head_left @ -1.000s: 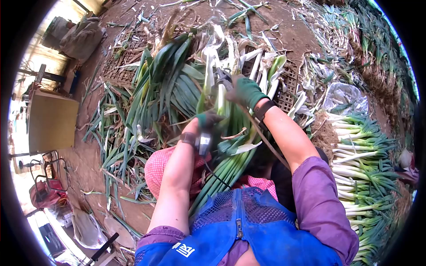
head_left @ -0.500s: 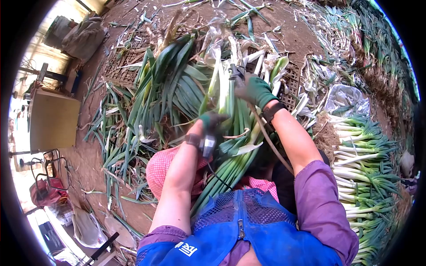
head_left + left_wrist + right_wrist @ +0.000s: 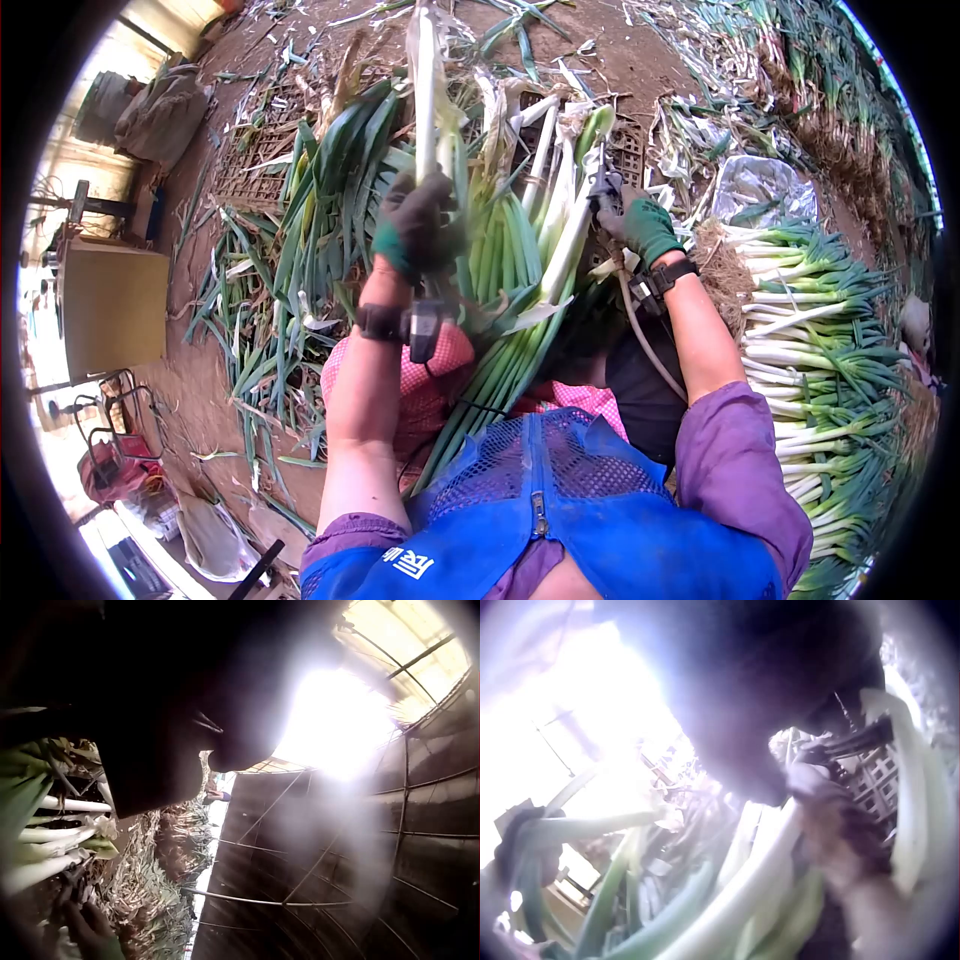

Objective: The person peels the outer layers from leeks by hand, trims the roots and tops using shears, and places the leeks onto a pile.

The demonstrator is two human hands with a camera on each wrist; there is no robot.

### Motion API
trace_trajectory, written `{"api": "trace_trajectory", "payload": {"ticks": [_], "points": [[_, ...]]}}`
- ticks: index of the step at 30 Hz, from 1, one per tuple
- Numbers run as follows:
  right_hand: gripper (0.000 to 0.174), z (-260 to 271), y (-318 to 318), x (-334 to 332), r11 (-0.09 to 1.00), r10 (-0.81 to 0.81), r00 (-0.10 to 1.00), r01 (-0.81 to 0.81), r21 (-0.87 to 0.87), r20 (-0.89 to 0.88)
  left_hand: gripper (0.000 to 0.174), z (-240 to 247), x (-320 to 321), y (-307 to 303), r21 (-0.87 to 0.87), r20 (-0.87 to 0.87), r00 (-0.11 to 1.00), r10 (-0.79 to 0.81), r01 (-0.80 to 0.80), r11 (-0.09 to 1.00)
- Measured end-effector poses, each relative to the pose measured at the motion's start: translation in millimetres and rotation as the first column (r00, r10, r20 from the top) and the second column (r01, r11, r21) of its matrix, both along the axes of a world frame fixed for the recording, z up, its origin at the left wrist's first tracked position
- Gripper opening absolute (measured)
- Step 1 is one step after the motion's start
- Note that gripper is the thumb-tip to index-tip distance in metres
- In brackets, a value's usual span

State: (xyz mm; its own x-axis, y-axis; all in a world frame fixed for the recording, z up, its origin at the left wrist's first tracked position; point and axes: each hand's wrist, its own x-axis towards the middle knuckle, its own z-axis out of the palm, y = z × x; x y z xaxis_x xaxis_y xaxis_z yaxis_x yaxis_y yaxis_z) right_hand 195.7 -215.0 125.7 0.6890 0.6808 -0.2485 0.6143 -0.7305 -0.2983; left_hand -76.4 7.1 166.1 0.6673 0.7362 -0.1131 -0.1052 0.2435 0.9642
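Note:
A bundle of leeks (image 3: pixel 510 300) lies across my lap, green tops toward me and white stalks pointing away. My left hand (image 3: pixel 415 225), in a dark green glove, grips one leek (image 3: pixel 425 90) and holds it raised above the bundle. My right hand (image 3: pixel 645 225), also gloved, grips a dark tool (image 3: pixel 605 190) with a hose (image 3: pixel 640 335) trailing back past my wrist. It sits at the right edge of the white stalks. In the right wrist view the white stalks (image 3: pixel 757 877) pass close under the blurred glove. The left wrist view is mostly dark glove and glare.
A stack of trimmed leeks (image 3: pixel 820 340) lies at my right. Loose green leaves (image 3: pixel 340 170) cover black plastic crates (image 3: pixel 250 160) ahead. A crumpled plastic sheet (image 3: pixel 760 190) lies at far right, a tan box (image 3: pixel 110 300) at left. Leaf scraps litter the soil floor.
My left hand has risen from the bundle and moved left, lifting one leek high. My right hand has moved right with the tool, away from the bundle's middle.

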Motion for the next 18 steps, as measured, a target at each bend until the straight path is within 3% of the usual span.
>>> {"api": "trace_trajectory", "payload": {"ticks": [1,4,6,7,8,10,11,13,14,15,17,18], "points": [[0.060,1,0,-3,0.998,0.021,1.000,-0.021,0.060,-0.003,0.025,22,-3,-4,-0.081,-0.003,1.000,0.026,-0.027,0.996],[0.043,19,11,-20,0.946,0.108,0.994,-0.113,0.304,0.035,0.030,33,-13,3,-0.014,0.127,0.992,-0.003,0.005,1.000],[0.046,46,31,-42,0.882,0.224,0.914,-0.042,0.469,-0.340,0.030,40,-14,0,-0.112,-0.019,0.981,-0.194,0.190,0.975],[0.047,53,42,-52,0.846,0.297,0.815,0.017,0.533,-0.497,0.030,42,-16,-3,-0.170,-0.083,0.953,-0.290,0.273,0.947],[0.047,49,55,-59,0.794,0.332,0.659,0.191,0.577,-0.675,0.032,35,-14,-11,-0.244,-0.156,0.916,-0.369,0.326,0.913],[0.046,36,83,-68,0.675,0.455,0.240,0.534,0.508,-0.857,0.037,20,-3,-35,-0.229,-0.533,0.679,-0.505,0.458,0.859],[0.043,37,98,-70,0.670,0.483,0.118,0.588,0.453,-0.868,0.039,1,2,-41,-0.262,-0.468,0.601,-0.648,0.606,0.751],[0.041,32,109,-77,0.570,0.318,0.175,0.750,0.336,-0.932,0.042,-24,4,-54,-0.346,-0.350,0.655,-0.670,0.574,0.742],[0.037,23,110,-76,0.612,0.329,0.301,0.654,0.445,-0.895,0.042,-22,7,-50,-0.270,-0.359,0.756,-0.547,0.477,0.836],[0.034,3,109,-72,0.691,0.414,0.785,0.059,0.721,-0.461,0.042,-22,11,-46,-0.198,-0.355,0.838,-0.414,0.365,0.910],[0.035,46,112,-106,0.649,0.436,0.397,0.483,0.588,-0.808,0.034,-16,16,-21,-0.259,-0.111,0.965,-0.240,0.205,0.944],[0.036,37,117,-107,0.690,0.483,0.404,0.372,0.622,-0.777,0.029,-5,12,-15,-0.243,-0.037,0.994,-0.098,0.086,0.966]]}}
